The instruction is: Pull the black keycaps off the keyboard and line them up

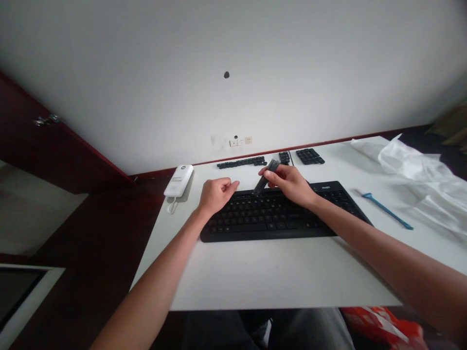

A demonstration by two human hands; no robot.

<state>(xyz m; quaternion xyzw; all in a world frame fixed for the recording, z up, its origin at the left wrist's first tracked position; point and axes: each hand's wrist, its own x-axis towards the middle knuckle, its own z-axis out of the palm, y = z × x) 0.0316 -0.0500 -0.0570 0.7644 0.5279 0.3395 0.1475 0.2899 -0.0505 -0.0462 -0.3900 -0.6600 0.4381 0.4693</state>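
Note:
A black keyboard (pixel 270 216) lies across the middle of a white table (pixel 277 277). My right hand (pixel 290 184) hovers over the keyboard's upper edge, fingers closed on a long dark key strip (pixel 265 177) that tilts up toward the wall. My left hand (pixel 215 194) rests at the keyboard's upper left corner with its fingers curled loosely and the thumb stretched right; nothing shows in it. Behind the keyboard lie rows of loose black keycaps (pixel 242 162) and two small keycap blocks (pixel 309 156).
A white handset-like device (pixel 178 181) sits at the table's left rear corner. A blue thin tool (pixel 386 210) lies right of the keyboard, with crumpled white plastic sheeting (pixel 416 170) beyond it. Dark red floor and cabinet are to the left; a red bag (pixel 379 325) sits below the table.

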